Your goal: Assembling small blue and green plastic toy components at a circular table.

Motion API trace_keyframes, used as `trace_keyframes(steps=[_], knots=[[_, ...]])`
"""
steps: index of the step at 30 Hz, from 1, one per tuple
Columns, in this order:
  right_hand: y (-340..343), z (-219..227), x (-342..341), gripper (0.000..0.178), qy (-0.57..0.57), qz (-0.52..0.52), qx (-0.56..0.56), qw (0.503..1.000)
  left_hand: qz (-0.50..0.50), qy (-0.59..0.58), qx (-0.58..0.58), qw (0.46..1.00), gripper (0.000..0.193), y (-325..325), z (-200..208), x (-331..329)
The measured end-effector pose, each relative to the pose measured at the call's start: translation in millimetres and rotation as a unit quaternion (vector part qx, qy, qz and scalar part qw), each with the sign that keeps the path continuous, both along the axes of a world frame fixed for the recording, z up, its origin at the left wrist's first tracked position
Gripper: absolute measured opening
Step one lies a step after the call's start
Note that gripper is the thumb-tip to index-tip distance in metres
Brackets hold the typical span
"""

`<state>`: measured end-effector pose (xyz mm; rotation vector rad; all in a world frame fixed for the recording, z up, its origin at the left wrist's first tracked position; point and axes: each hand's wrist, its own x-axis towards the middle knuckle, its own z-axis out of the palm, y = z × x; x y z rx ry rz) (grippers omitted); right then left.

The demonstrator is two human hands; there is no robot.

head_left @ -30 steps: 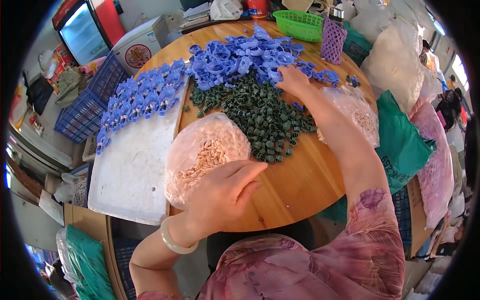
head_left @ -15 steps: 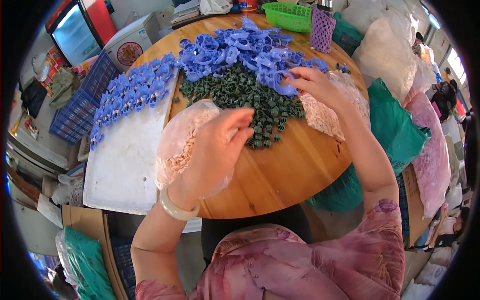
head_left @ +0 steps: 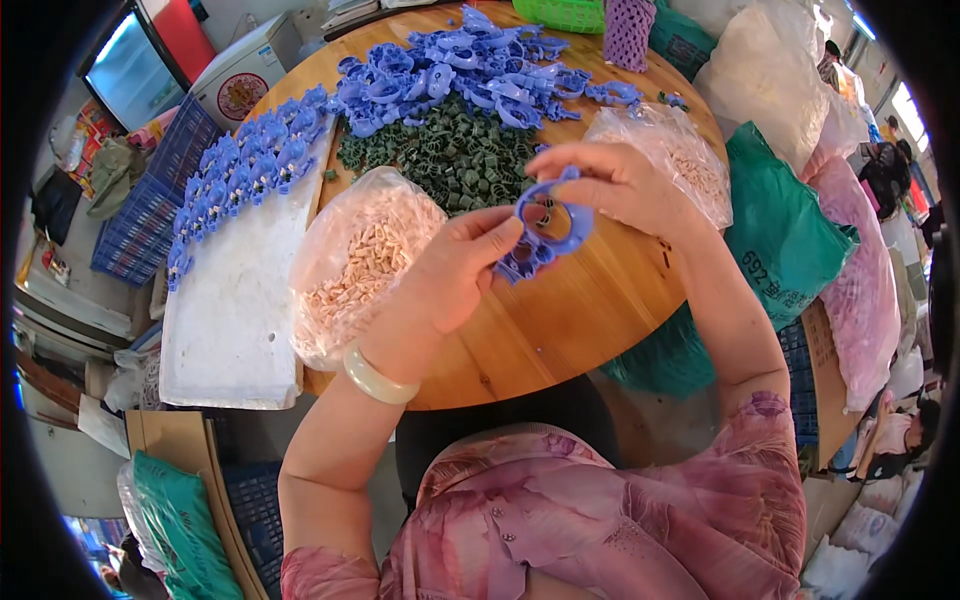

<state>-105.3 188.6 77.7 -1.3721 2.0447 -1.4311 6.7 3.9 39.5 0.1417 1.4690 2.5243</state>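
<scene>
Between my hands, above the near half of the round table, is a blue plastic part (head_left: 570, 228) with ring-shaped openings. My right hand (head_left: 610, 185) pinches its upper edge. My left hand (head_left: 455, 265) has thumb and fingers closed at its left side; whether a small piece is also in them I cannot tell. Just beyond lies a heap of dark green plastic pieces (head_left: 445, 155), with a pile of similar blue parts (head_left: 440, 75) behind it. An open clear bag of small beige pieces (head_left: 360, 255) sits by my left wrist, and another such bag (head_left: 680, 155) is beyond my right hand.
On the left, a white board (head_left: 230, 330) carries rows of blue parts (head_left: 245, 155) at its far end. A green basket (head_left: 560, 12) and a purple woven holder (head_left: 628, 35) stand at the table's back. Filled sacks (head_left: 775, 235) crowd the right side; blue crates (head_left: 150, 215) stand left.
My right hand has brought a blue part from the pile toward me. My left hand has closed at its side. The view has shifted slightly.
</scene>
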Motion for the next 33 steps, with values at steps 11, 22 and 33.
trace_keyframes(steps=[11, 22, 33], knots=[[16, -74, -40, 0.013, 0.323, -0.254, 0.194, 0.891, 0.104, 0.034, 0.145, 0.983, 0.035, -15, -12, -19], [18, -76, -26, 0.014, 0.285, -0.128, 0.192, 0.93, 0.09, -0.001, 0.156, 0.984, 0.03, -21, -32, -19], [32, -68, 12, 0.024, 0.125, -0.142, 0.127, 0.974, 0.093, -0.034, 0.153, 0.983, 0.027, -18, -36, -17]])
